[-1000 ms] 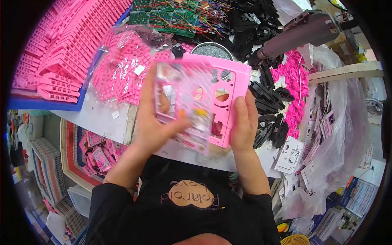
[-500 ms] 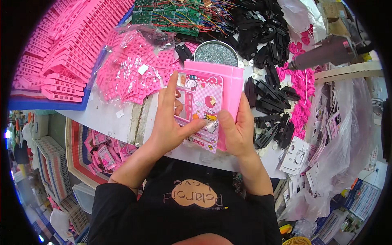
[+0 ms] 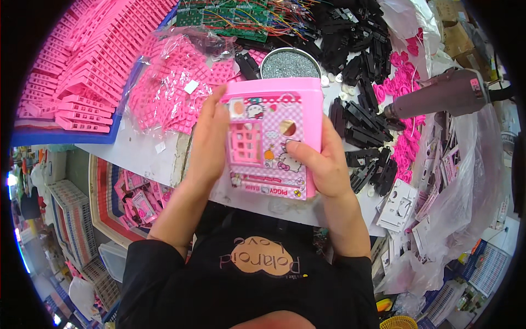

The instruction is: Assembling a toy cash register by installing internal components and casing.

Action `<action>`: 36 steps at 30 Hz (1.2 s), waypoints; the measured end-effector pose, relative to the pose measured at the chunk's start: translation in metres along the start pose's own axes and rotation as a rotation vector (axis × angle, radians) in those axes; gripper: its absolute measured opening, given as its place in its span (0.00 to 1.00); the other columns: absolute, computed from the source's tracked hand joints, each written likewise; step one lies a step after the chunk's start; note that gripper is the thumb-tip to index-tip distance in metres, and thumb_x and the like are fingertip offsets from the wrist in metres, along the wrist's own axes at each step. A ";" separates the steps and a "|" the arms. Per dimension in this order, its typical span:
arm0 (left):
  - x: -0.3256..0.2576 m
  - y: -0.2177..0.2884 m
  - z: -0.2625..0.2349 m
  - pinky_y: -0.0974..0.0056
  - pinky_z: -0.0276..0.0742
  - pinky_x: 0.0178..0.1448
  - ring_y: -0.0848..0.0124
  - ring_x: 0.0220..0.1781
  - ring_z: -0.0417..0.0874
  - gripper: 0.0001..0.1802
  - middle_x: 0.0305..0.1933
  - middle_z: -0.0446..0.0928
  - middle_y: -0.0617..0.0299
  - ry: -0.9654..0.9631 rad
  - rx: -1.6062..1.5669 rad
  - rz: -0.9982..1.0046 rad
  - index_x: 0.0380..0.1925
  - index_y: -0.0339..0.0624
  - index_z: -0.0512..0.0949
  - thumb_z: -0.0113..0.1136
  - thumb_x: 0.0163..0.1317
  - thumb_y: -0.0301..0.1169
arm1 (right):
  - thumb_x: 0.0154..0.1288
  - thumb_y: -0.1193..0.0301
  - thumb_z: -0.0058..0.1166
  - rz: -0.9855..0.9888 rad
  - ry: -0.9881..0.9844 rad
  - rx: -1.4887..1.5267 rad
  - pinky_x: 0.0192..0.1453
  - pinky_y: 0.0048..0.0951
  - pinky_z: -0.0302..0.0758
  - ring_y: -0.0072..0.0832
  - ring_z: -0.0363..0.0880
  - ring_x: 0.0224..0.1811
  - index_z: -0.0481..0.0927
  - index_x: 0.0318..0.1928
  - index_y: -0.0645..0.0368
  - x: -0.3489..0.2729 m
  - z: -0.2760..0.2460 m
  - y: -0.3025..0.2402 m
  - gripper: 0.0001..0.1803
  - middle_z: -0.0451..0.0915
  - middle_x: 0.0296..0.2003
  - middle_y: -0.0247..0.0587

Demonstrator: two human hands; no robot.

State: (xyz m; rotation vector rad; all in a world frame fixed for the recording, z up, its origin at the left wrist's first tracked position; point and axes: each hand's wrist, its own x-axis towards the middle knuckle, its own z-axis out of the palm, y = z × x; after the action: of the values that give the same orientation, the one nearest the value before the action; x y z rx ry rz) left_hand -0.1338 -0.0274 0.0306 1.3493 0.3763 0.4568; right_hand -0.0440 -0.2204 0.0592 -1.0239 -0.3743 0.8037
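Observation:
I hold a pink plastic box (image 3: 274, 131) upright in front of me with both hands. Its front carries a colourful cartoon sticker, a small pink keypad grid and a round hole. My left hand (image 3: 207, 143) lies flat against the box's left side and front edge. My right hand (image 3: 324, 159) grips the right side, its thumb pressing on the sticker near the lower middle.
A clear bag of pink keypad pieces (image 3: 170, 88) lies on the table to the left. Stacked pink parts (image 3: 76, 66) fill a blue tray. Green circuit boards (image 3: 230, 13), black plastic parts (image 3: 361, 109), a round tin (image 3: 290, 63) and a grey tool (image 3: 444, 93) crowd the far side.
The box has been turned and raised so its stickered front faces me squarely. My right thumb has moved onto the sticker, and my left hand has slid to the box's left side.

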 end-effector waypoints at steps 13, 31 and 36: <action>0.006 0.012 -0.004 0.73 0.80 0.35 0.81 0.33 0.82 0.20 0.37 0.82 0.66 0.096 -0.174 -0.112 0.47 0.40 0.78 0.45 0.81 0.45 | 0.62 0.81 0.66 0.211 -0.142 -0.085 0.65 0.31 0.76 0.25 0.78 0.61 0.63 0.71 0.66 -0.041 -0.015 0.008 0.38 0.77 0.62 0.42; -0.029 -0.001 -0.016 0.69 0.70 0.44 0.79 0.38 0.74 0.20 0.36 0.78 0.65 -0.094 0.424 0.086 0.40 0.34 0.79 0.41 0.82 0.36 | 0.64 0.84 0.62 0.010 -0.017 -0.098 0.67 0.33 0.76 0.30 0.78 0.63 0.60 0.72 0.68 -0.052 -0.011 0.025 0.38 0.77 0.62 0.46; -0.011 -0.003 -0.018 0.68 0.69 0.34 0.81 0.30 0.70 0.14 0.27 0.73 0.73 -0.212 0.350 0.018 0.33 0.36 0.78 0.51 0.78 0.32 | 0.63 0.82 0.63 0.066 -0.061 -0.123 0.67 0.33 0.75 0.30 0.78 0.63 0.61 0.72 0.68 -0.054 -0.031 0.021 0.39 0.77 0.63 0.46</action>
State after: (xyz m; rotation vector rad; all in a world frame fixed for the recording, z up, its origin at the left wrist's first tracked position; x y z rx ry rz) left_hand -0.1519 -0.0180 0.0245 1.7255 0.2763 0.2656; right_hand -0.0692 -0.2735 0.0304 -1.1324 -0.4481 0.8806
